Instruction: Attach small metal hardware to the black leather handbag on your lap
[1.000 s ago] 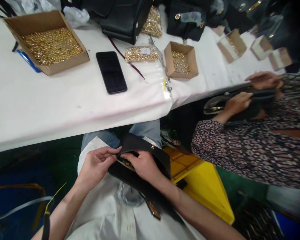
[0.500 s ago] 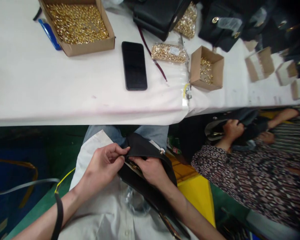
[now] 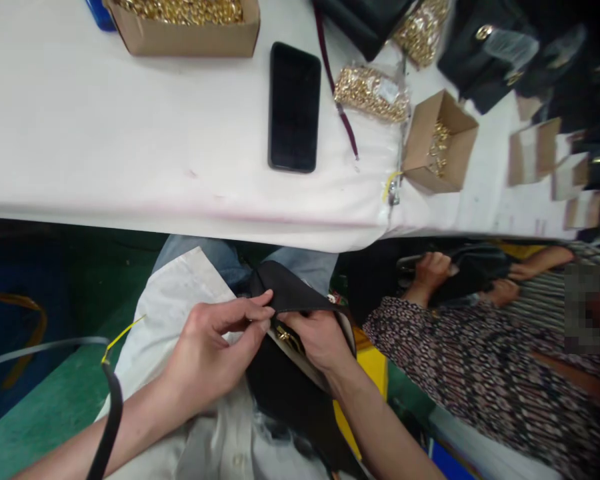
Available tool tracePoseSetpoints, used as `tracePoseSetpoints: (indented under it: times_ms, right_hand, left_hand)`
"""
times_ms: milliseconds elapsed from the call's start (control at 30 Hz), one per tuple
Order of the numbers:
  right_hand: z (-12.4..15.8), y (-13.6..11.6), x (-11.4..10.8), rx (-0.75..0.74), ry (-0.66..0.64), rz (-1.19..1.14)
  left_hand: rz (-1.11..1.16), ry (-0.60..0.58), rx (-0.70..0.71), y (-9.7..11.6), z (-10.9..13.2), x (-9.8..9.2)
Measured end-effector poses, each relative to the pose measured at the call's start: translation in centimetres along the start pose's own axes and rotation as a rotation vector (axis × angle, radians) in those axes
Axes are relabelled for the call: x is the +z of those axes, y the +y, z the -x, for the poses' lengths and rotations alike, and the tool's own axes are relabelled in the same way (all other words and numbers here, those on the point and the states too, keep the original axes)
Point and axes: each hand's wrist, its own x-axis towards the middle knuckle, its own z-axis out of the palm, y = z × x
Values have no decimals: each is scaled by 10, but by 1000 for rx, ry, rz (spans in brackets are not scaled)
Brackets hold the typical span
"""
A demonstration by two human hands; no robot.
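Note:
A black handbag point(image 3: 285, 393) lies in my lap below the table edge. My left hand point(image 3: 215, 350) pinches the edge of its black flap point(image 3: 287, 293) between thumb and fingers. My right hand point(image 3: 317, 340) is closed on the bag just under the flap, beside a small gold fitting point(image 3: 287, 339). A white cloth point(image 3: 180, 307) covers my lap under the bag.
The white table point(image 3: 105, 147) carries a black phone point(image 3: 294, 107), a large box of gold fittings point(image 3: 185, 23), a small box point(image 3: 440, 143), a bag of gold parts point(image 3: 373, 93) and black bags point(image 3: 485, 47). A co-worker in a patterned top point(image 3: 480, 373) works at the right. A yellow bin point(image 3: 367, 373) stands between us.
My view has tilted down and left, so the table slid up. My left hand has shifted right along the flap, and both hands stay on the bag.

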Motion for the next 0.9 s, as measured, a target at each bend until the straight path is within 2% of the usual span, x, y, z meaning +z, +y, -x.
tracePoseSetpoints:
  times_ms: [167,367,467,600,900]
  right_hand:
    - [5,13,-17,59,-21,-61]
    - [0,2,-25,65,-76,-74]
    - [-2,3,-29,70,-104,-68]
    - [-3,13,-30,107,-79,-84]
    - [-8,14,-28,132,-113,-114]
  left_hand:
    - [-75,8,121,-2,3,8]
    - [-186,-28,264,-5,4,3]
    - [-201,-41,262,-5,5,4]
    - [-202,-40,244,-4,4,7]
    - [-190,-41,337,0,2,7]
